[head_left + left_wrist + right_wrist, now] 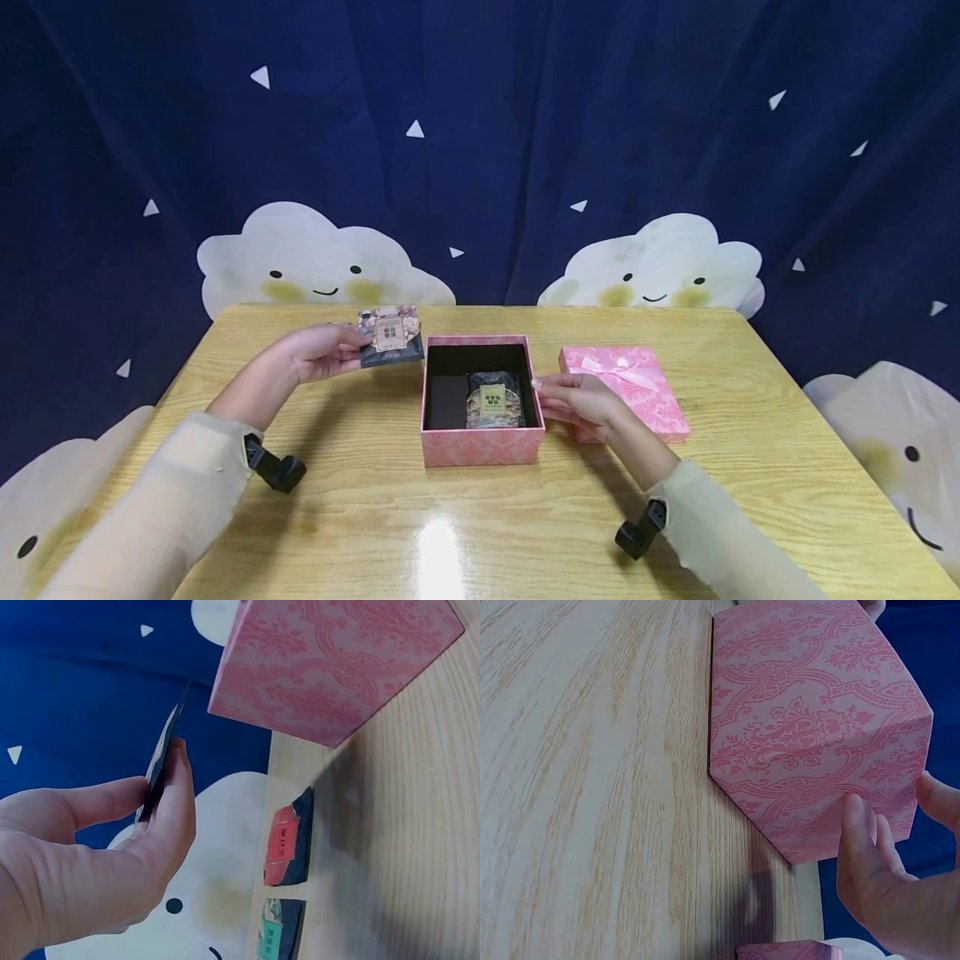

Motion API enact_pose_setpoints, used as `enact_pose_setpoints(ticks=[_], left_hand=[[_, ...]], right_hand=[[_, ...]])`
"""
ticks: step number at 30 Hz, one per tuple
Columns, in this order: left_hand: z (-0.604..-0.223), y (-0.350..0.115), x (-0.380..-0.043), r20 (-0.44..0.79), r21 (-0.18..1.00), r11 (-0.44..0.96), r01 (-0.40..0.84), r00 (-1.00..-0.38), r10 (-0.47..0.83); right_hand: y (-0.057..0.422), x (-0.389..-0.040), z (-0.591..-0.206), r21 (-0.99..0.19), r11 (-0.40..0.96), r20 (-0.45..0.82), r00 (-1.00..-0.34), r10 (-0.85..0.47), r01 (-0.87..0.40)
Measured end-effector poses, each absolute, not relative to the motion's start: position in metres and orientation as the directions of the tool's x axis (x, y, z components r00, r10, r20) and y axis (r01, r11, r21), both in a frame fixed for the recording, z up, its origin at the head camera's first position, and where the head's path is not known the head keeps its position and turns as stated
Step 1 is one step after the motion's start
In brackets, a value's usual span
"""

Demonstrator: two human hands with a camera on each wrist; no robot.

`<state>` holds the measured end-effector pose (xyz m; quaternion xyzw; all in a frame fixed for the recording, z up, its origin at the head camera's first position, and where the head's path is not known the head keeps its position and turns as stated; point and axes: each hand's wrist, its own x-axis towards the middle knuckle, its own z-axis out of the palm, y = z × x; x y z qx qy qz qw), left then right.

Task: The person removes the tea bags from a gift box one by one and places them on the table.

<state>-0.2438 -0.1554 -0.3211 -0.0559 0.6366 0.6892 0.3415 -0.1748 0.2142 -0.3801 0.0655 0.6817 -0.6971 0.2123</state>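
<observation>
We pinch a small flat dark sachet with a floral print and a beige label [390, 335] between the thumb and fingers of our left hand [324, 352], holding it above the pale wood-grain table [360, 517], just left of the open square pink cardboard box with a damask pattern [480, 446]. A matching glossy sachet [493, 400] lies inside on the box's dark lining. Our right hand [577, 402] rests relaxed fingers against the box's right wall. The pink ribboned lid [637, 385] lies beside it.
</observation>
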Motion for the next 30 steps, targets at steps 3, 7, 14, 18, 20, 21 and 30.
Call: enact_pose_setpoints(ticks=[3, 7, 14, 18, 20, 21, 30], left_hand=[[-0.326, -0.158, -0.245, -0.517, 0.835, 0.04, -0.549, -0.757, 0.399], [-0.331, -0.161, -0.246, -0.521, 0.832, 0.04, -0.553, -0.756, 0.395], [-0.339, -0.164, -0.248, -0.534, 0.831, 0.067, -0.553, -0.756, 0.378], [-0.343, -0.165, -0.248, -0.544, 0.827, 0.081, -0.556, -0.755, 0.365], [-0.345, -0.165, -0.248, -0.55, 0.825, 0.091, -0.558, -0.754, 0.359], [-0.346, -0.165, -0.248, -0.554, 0.823, 0.096, -0.56, -0.753, 0.355], [-0.359, -0.162, -0.249, -0.57, 0.817, 0.136, -0.56, -0.75, 0.336]], right_hand=[[0.214, -0.175, -0.381, -0.924, 0.015, -0.377, -0.901, -0.215, 0.383], [0.214, -0.175, -0.381, -0.925, 0.018, -0.374, -0.901, -0.218, 0.38], [0.214, -0.176, -0.381, -0.925, 0.027, -0.374, -0.9, -0.225, 0.378], [0.215, -0.176, -0.381, -0.923, 0.026, -0.379, -0.899, -0.22, 0.383], [0.215, -0.177, -0.381, -0.923, 0.017, -0.38, -0.899, -0.219, 0.386], [0.215, -0.177, -0.381, -0.922, 0.014, -0.38, -0.899, -0.219, 0.387], [0.215, -0.176, -0.382, -0.925, 0.01, -0.372, -0.901, -0.221, 0.38]])
